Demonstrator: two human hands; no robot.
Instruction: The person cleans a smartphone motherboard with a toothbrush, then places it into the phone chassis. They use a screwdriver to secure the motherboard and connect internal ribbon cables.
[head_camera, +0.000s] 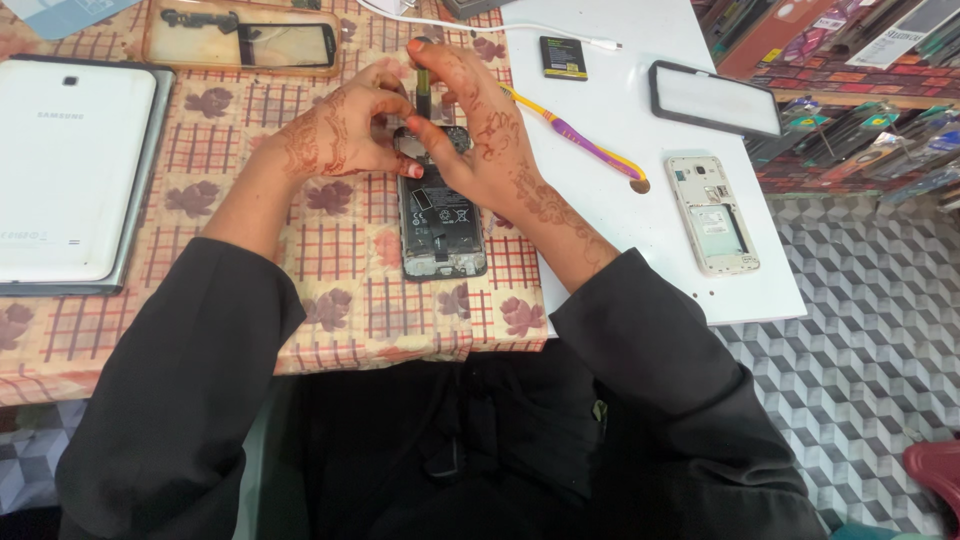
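Phone (441, 228) with its back off lies on the checkered tablecloth (340, 250), just right of the white tablet (70, 170). Left hand (335, 135) pinches the phone's top edge; right hand (480, 130) grips a thin upright tool (423, 88) there. Toothbrush (580, 140) lies right of the phone.

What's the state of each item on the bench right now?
Opened phone: back cover off, internals exposed, flat on the patterned cloth.
Screwdriver: upright, tip on the phone's top end.
Right hand: gripping the screwdriver.
Left hand: bracing the phone's top.
Second phone: back off, battery bay empty.
Loose battery: lying apart.
Toothbrush: lying flat.
White tablet: face down.
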